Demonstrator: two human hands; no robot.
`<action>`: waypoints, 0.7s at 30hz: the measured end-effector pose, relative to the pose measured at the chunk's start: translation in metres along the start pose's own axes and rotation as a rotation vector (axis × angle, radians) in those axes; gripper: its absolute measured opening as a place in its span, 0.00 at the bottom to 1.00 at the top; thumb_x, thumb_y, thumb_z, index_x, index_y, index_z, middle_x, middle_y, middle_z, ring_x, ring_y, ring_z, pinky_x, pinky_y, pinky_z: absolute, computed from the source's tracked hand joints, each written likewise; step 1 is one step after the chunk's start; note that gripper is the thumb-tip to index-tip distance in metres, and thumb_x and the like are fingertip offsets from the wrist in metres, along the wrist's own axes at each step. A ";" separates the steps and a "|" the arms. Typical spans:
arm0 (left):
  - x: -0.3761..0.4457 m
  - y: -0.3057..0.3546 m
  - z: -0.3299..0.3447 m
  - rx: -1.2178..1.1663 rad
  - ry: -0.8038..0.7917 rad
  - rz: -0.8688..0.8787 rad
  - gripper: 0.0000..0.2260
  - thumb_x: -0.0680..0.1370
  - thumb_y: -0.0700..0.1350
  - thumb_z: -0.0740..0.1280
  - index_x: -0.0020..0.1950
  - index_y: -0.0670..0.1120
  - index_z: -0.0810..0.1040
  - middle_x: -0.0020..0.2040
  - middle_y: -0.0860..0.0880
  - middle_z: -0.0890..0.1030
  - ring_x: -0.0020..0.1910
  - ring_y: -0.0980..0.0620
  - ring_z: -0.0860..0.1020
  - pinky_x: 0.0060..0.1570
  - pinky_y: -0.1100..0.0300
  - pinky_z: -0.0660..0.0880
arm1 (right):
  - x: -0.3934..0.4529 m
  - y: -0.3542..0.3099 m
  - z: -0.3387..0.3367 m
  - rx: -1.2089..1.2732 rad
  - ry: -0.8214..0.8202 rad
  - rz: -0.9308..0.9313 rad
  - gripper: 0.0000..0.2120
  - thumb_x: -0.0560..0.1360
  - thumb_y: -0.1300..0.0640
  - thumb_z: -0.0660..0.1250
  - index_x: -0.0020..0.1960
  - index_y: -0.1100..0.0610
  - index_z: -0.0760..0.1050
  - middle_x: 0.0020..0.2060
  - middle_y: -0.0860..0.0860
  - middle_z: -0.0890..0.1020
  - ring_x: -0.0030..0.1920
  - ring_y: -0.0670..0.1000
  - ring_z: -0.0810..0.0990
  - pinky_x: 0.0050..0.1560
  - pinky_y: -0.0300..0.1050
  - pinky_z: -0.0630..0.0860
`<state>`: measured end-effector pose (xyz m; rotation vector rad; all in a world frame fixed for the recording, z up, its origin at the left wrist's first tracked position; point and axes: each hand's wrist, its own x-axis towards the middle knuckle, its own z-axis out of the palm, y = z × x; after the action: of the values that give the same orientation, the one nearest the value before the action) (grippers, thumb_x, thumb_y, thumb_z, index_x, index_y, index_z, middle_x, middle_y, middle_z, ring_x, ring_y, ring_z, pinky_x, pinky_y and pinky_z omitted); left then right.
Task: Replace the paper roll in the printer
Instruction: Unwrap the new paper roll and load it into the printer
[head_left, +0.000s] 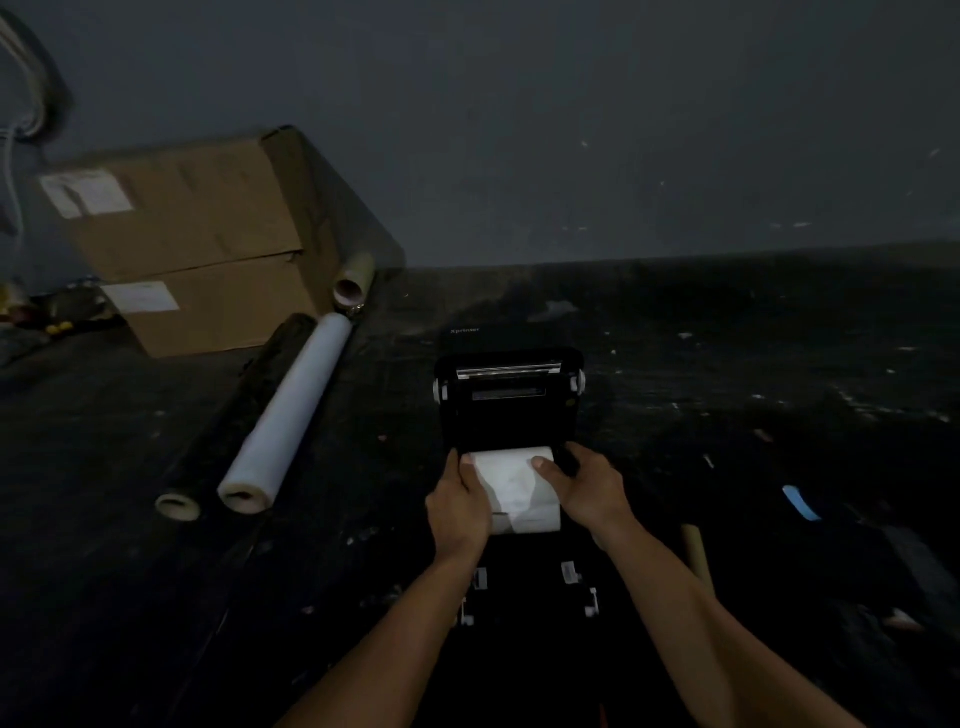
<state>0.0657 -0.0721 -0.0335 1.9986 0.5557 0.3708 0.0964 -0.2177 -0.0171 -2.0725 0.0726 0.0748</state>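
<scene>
A black printer (509, 410) sits open in the middle of the dark table, its lid tipped back and white latches on both sides. Over its paper bay is a white paper roll (519, 491), held between both hands. My left hand (460, 506) grips the roll's left end with the thumb on top. My right hand (589, 486) grips the right end, thumb pressed on the paper. The lower part of the printer, with small white guides (570, 571), lies in shadow between my forearms.
A long white roll (291, 415) and a dark roll (244, 410) lie at the left. Two stacked cardboard boxes (192, 244) and a short tube (355, 283) stand behind them. A blue tape scrap (800, 501) and a cardboard tube (696, 553) lie at the right.
</scene>
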 end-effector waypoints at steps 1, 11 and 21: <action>0.000 0.001 0.000 -0.005 -0.003 -0.002 0.20 0.82 0.49 0.52 0.72 0.46 0.67 0.67 0.40 0.75 0.65 0.42 0.73 0.64 0.58 0.67 | 0.001 -0.002 -0.002 0.001 0.002 0.002 0.31 0.71 0.44 0.69 0.68 0.59 0.68 0.64 0.58 0.75 0.63 0.56 0.74 0.60 0.41 0.70; -0.001 -0.003 0.003 0.030 -0.024 0.014 0.19 0.83 0.48 0.53 0.73 0.46 0.66 0.68 0.40 0.73 0.66 0.42 0.72 0.66 0.60 0.64 | -0.003 -0.004 -0.001 -0.094 0.031 -0.056 0.20 0.72 0.46 0.68 0.56 0.60 0.77 0.51 0.58 0.82 0.53 0.57 0.79 0.47 0.38 0.70; -0.004 0.006 0.006 0.010 0.015 0.057 0.20 0.82 0.47 0.54 0.74 0.47 0.63 0.67 0.39 0.75 0.64 0.42 0.73 0.64 0.59 0.66 | -0.002 -0.003 -0.002 -0.093 0.044 -0.018 0.23 0.72 0.46 0.68 0.59 0.61 0.75 0.54 0.59 0.81 0.55 0.58 0.79 0.49 0.38 0.70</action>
<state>0.0667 -0.0811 -0.0307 2.0255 0.5120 0.4192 0.0951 -0.2182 -0.0132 -2.1672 0.0787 0.0217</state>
